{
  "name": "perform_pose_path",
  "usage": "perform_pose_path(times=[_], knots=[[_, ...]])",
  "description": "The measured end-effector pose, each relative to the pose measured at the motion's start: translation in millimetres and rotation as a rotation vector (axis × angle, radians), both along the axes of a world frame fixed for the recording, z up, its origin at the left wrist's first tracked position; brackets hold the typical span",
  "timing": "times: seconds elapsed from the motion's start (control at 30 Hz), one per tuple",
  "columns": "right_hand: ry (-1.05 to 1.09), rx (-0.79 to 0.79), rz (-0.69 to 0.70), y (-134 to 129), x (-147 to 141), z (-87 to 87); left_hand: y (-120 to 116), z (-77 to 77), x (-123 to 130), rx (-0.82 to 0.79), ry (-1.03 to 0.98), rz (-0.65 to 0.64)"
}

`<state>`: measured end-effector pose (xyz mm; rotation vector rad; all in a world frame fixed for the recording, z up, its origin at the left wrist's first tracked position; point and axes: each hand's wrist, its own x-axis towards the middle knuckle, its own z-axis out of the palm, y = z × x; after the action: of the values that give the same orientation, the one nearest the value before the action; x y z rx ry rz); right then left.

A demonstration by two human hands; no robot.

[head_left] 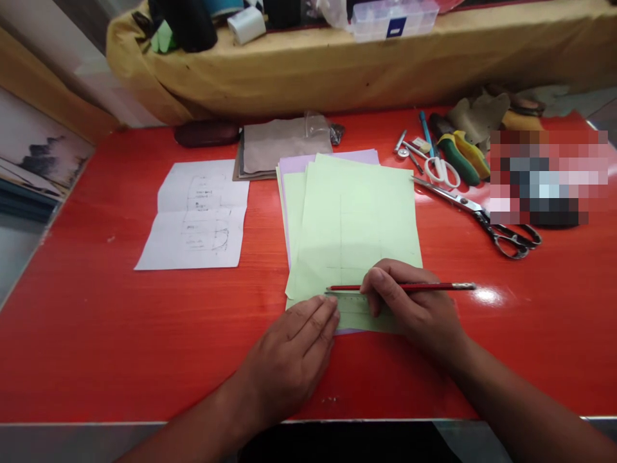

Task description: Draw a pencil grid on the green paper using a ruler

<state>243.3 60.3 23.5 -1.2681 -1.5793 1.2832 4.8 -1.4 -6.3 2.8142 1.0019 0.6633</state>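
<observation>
A sheet of light green paper [361, 218] tops a small stack of green and purple sheets, with faint pencil lines drawn on it. A clear ruler [353, 301] lies across its lower part. My left hand [296, 350] rests flat, fingers together and stretched out, with its fingertips pressing the ruler's left end and the paper. In my right hand [414, 308] is a red pencil [429, 287], held almost level, its tip pointing left just above the ruler's edge near my left fingertips. The right hand covers the ruler's right part.
A white sheet with a sketched pattern [202, 218] lies left on the red table [120, 334]. Large scissors [477, 215], white-handled scissors [441, 172] and a yellow-green tool [465, 157] are at right. Brown pieces [274, 145] and a dark case [207, 133] sit behind.
</observation>
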Motion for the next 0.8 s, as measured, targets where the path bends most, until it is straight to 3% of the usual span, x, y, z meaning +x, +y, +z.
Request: perform_pose_path(times=[0.8], knots=[[0.004,0.006,0.003,0.5,0.6,-0.7,-0.9,0.5,-1.1,-0.012,0.007,0.01]])
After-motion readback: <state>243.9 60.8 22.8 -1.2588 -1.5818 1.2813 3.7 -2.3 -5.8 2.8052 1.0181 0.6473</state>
